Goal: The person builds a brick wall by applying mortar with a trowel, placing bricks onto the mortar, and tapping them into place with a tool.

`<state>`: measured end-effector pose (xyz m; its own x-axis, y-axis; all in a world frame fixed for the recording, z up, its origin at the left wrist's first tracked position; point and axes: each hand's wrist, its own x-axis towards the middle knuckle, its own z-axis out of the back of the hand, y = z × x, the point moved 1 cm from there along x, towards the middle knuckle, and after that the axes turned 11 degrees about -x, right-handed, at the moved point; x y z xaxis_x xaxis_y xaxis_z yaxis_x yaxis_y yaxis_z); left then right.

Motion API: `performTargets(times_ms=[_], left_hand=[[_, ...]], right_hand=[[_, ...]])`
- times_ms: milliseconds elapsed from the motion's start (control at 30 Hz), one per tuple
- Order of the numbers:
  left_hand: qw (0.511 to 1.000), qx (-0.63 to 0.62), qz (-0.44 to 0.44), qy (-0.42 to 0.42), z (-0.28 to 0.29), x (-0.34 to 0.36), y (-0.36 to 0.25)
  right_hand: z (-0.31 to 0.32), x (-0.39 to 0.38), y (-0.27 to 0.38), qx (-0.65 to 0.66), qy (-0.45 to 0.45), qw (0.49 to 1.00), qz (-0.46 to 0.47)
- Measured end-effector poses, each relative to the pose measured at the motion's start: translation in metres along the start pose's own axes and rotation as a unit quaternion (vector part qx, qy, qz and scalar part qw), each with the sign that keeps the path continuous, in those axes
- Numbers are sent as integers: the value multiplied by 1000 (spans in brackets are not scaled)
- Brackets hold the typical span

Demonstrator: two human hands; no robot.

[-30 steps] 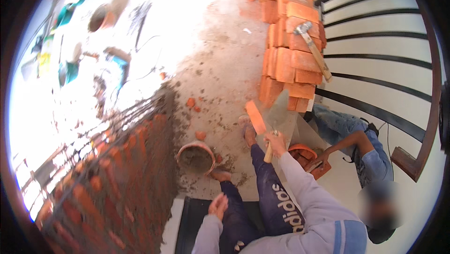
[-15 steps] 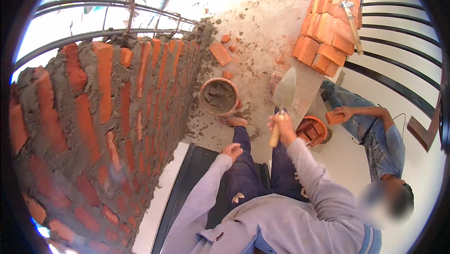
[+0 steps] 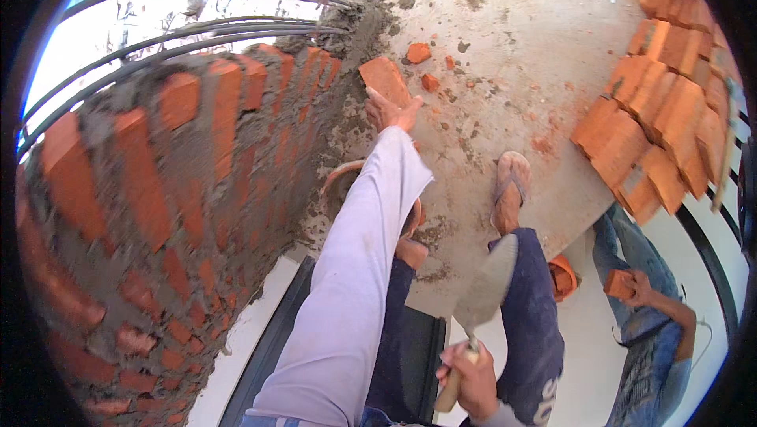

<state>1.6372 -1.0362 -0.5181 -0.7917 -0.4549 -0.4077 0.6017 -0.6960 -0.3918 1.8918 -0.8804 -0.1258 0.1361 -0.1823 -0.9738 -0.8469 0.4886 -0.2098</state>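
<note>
In the head view, the left hand (image 3: 393, 114), empty above the legs half a second ago, now reaches past the bucket (image 3: 342, 168) and grips the near end of a brick (image 3: 383, 78) beside the brick wall (image 3: 188, 214); the right hand (image 3: 473, 380), now nearer the body, stays closed around a trowel (image 3: 489, 283)
</note>
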Motion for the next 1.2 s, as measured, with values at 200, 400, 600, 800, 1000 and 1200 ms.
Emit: performTargets(times_ms=[200,400,600,800,1000,1200], left_hand=[[987,27,126,91,-33,-5,-36],[605,-620,226,445,90,-65,-9],[416,-667,295,543,323,-246,-118],[261,-653,249,666,492,-335,-122],[541,-610,99,571,615,-384,-143],[853,-32,-511,102,771,-460,-209]], right_hand=[[11,-4,40,26,-56,998,31],[9,-12,48,27,-31,987,158],[7,-75,97,11,18,913,408],[-33,-234,60,-41,190,860,472],[-66,-364,0,3,37,837,546],[-107,-418,-16,18,84,750,656]])
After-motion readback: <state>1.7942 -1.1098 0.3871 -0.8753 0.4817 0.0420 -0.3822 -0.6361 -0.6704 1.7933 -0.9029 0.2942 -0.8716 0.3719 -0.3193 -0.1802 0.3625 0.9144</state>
